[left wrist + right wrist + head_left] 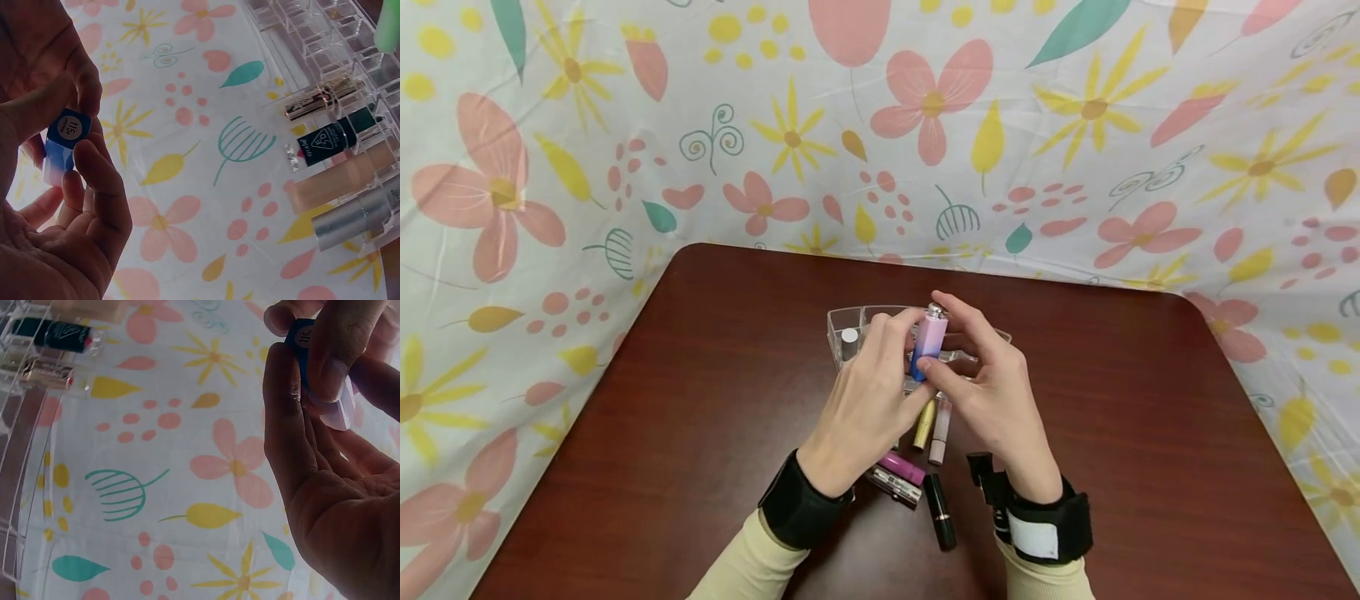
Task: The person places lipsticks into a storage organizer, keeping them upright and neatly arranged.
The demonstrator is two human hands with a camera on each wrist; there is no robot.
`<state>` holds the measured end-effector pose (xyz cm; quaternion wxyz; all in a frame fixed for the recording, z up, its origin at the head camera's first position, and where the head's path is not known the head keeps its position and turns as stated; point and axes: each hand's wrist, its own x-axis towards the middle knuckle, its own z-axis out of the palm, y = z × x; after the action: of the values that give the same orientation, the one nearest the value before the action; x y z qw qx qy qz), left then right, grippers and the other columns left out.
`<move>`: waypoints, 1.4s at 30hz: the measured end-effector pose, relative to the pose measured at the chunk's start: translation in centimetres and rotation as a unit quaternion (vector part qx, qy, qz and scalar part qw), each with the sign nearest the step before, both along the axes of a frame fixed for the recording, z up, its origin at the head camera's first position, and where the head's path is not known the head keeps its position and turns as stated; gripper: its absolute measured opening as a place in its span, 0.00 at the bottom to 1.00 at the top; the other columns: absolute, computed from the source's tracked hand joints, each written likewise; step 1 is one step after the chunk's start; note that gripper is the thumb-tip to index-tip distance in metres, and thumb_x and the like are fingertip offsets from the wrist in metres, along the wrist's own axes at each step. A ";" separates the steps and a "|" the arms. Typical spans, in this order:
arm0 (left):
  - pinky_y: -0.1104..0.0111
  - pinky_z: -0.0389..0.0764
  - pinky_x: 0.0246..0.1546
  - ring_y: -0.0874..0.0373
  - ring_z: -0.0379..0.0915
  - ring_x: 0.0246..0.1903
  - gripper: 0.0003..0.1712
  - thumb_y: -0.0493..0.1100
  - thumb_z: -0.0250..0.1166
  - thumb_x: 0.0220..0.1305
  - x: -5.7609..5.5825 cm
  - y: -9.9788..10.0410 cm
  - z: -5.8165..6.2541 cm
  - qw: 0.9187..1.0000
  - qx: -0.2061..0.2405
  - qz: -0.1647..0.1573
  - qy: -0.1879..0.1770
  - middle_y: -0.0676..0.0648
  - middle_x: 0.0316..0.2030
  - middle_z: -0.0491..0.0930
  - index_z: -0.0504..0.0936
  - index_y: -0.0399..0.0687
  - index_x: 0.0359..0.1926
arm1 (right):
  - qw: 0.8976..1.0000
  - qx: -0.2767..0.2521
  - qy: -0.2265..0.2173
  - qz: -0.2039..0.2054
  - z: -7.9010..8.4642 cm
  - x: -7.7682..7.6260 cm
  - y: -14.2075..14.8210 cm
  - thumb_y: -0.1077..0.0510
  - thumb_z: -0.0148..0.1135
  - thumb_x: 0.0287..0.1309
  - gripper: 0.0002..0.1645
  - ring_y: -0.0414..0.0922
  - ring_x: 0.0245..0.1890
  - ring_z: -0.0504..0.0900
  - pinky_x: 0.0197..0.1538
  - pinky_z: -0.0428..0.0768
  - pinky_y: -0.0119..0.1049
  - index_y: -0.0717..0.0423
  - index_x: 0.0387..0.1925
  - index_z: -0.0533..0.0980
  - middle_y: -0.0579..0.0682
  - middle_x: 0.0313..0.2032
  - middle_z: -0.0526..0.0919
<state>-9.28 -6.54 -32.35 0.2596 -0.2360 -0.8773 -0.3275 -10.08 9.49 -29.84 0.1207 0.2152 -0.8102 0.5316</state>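
Note:
Between both hands, above the table, is a lipstick (929,340) in a tube fading from pink to blue, with a silver-coloured top. It stands nearly upright, tilted slightly, and its blue end carries a round label reading 115 (69,127). The left hand (868,400) grips it from the left, its fingers partly hiding the tube. From the right, the right hand (1000,392) pinches it, thumb on the lower blue part and index finger at the silver top. Behind the hands, partly covered, stands a clear compartment organizer (844,320).
A white-capped item (849,336) stands in the organizer. Near the wrists lie a gold tube (925,425), a pale pink tube (940,433), a magenta tube (902,468), a silver patterned tube (893,485) and a black tube (939,512). Floral cloth (790,200) hangs behind the brown table (1150,433).

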 end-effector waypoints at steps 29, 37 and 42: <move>0.35 0.62 0.69 0.35 0.45 0.79 0.57 0.51 0.75 0.61 -5.8 -4.6 -7.0 0.965 -0.093 0.075 -0.234 0.34 0.79 0.48 0.48 0.53 0.81 | 0.994 0.085 0.024 -0.057 -9.4 -6.9 1.7 0.77 0.53 0.65 0.26 0.47 0.37 0.82 0.27 0.64 0.32 0.54 0.59 0.73 0.59 0.52 0.85; 0.36 0.62 0.69 0.37 0.42 0.80 0.58 0.49 0.75 0.60 -6.5 -5.3 -8.0 0.959 -0.123 0.057 -0.247 0.33 0.79 0.48 0.47 0.52 0.81 | 0.993 0.104 0.016 -0.047 -10.0 -7.1 1.6 0.73 0.52 0.69 0.22 0.49 0.31 0.81 0.32 0.67 0.36 0.52 0.58 0.73 0.56 0.54 0.84; 0.37 0.65 0.68 0.38 0.42 0.80 0.55 0.51 0.75 0.61 -6.5 -5.3 -8.0 0.957 -0.139 0.062 -0.246 0.34 0.79 0.49 0.51 0.52 0.80 | 0.993 0.107 0.012 -0.047 -10.1 -7.0 1.4 0.71 0.54 0.70 0.20 0.50 0.50 0.84 0.38 0.68 0.40 0.51 0.57 0.74 0.54 0.57 0.82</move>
<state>-15.78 -11.79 -40.39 0.0201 -0.1266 -0.9639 -0.2335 -17.12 10.92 -39.92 0.1310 0.1950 -0.8703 0.4328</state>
